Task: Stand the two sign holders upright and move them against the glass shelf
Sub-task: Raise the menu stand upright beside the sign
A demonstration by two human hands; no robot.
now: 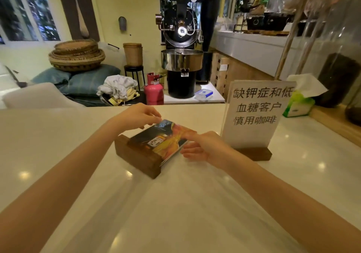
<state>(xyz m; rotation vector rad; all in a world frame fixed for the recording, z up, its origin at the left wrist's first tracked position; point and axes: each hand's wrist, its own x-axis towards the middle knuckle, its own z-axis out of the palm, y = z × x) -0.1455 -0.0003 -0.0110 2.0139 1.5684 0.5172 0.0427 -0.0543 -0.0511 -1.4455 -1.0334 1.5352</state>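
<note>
White desk carries both sign holders: the white text sign holder stands upright toward the right edge, the colour sign holder lies flat mid-desk on its wooden base. Left hand pinches the flat card's far edge — right hand rests loosely open, fingers touching its right side.

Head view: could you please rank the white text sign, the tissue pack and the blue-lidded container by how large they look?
1. white text sign, though nearness flatters it
2. tissue pack
3. blue-lidded container, farthest away
</note>
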